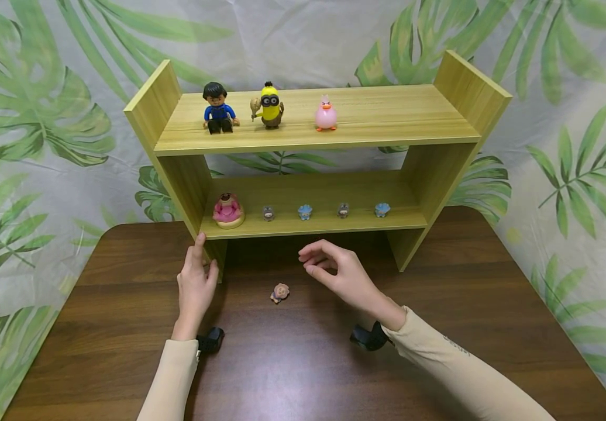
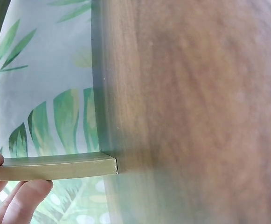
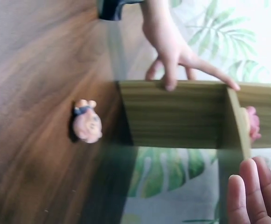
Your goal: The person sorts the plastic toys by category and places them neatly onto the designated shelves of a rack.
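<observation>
My left hand (image 1: 196, 285) pinches the front edge of the wooden shelf's left side panel (image 2: 56, 168), thumb on the inner face and fingers on the outer. Its index finger (image 3: 214, 73) stretches up to the corner where the middle board meets the panel. My right hand (image 1: 342, 275) hovers before the middle board with bent, loose fingers and holds nothing. On the table between the hands lies a small figurine (image 1: 279, 293), with a pinkish-brown head and some blue on its body; the right wrist view shows the figurine (image 3: 87, 122) too.
On the middle board (image 1: 303, 231) stand a pink bear figure (image 1: 228, 211) and several tiny grey and blue figures (image 1: 305, 211). The top board (image 1: 387, 117) carries a blue-shirted doll (image 1: 219, 109), a yellow minion (image 1: 269, 106) and a pink duck (image 1: 326, 116). A leaf-patterned cloth (image 1: 303, 35) hangs behind.
</observation>
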Demonstrator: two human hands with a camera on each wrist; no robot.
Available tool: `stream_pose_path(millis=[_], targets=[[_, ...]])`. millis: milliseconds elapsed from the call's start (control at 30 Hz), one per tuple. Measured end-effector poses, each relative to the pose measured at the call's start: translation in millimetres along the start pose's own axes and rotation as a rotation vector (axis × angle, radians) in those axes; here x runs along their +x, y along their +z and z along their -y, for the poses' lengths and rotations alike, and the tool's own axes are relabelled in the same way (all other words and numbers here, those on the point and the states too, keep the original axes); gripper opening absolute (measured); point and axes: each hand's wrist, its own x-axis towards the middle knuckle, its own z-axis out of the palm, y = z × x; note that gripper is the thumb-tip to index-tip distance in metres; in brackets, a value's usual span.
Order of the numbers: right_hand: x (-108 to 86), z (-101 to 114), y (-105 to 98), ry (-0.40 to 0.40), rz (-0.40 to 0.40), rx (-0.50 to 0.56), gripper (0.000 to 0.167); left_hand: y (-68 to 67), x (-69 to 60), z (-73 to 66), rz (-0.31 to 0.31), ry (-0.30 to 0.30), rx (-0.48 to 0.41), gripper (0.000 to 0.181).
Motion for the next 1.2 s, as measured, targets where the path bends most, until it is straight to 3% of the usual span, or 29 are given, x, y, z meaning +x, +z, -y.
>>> stream_pose_path(millis=[167, 433, 833, 1200], targets=[[-3.5, 5, 7, 0.037, 0.018, -0.01, 0.02, 0.1, -0.2, 0.1, 0.002, 0.0, -0.002, 0.088], [-9.0, -45, 25, 0.061, 0.054, -0.016, 0.023, 0.8, -0.6, 1.3, 0.002, -0.001, 0.002, 0.088], [-14.6, -66, 41, 0.133, 0.094, -0.034, 0.025, 0.9, -0.6, 1.8, 0.005, 0.0, 0.005, 0.09], [-16.2, -82, 55, 0.131, 0.111, -0.081, 0.026, -0.1, -0.3, -0.4, 0.005, -0.003, 0.006, 0.089]])
